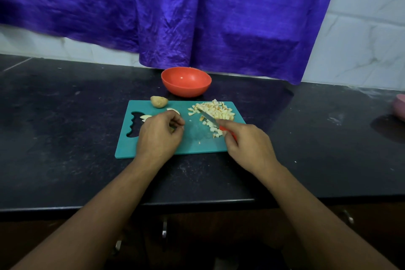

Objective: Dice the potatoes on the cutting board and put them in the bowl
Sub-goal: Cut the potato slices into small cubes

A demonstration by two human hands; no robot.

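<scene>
Teal cutting board [197, 146] carries the diced potato [215, 110] at its far right, short of the red bowl [186, 81]. Your right hand [247, 144] grips the red-handled knife [209, 117]. Your left hand [157, 133] curls over potato slices [145, 117], and I cannot tell whether it pinches any.

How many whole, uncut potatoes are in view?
1. The whole potato sits at the far edge of the cutting board, just left of the bowl. The left hand covers part of the board and may hide another.

The bowl [186, 82] stands just behind the cutting board's [203, 144] far edge. A whole potato [159, 101] sits on that edge and the diced heap [213, 112] covers the board's right. Open countertop [65, 127] spreads on either side.
</scene>
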